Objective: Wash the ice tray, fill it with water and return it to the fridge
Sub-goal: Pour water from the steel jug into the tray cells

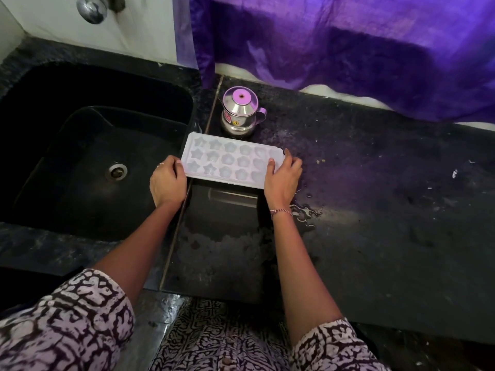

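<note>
The dark stone bench (388,210) fills most of the view, with a purple cloth (348,44) hanging over its far edge. On the left, a black sink (67,156) is sunk into the bench. The white ice tray (230,162) lies level, cells up, across the bench strip just right of the sink, and its left end reaches over the sink's rim. I cannot tell whether it rests on the bench or is held just above it. The left hand (167,183) has its grip closed on the tray's left end, with the fingers curled under the edge. The right hand (282,178) grips the right end, thumb on top and fingers wrapped round the rim. A small steel pot (241,113) with a handle stands just behind the tray. A puddle (305,212) shines on the bench near the right wrist. The drain (116,171) sits in the sink floor.
</note>
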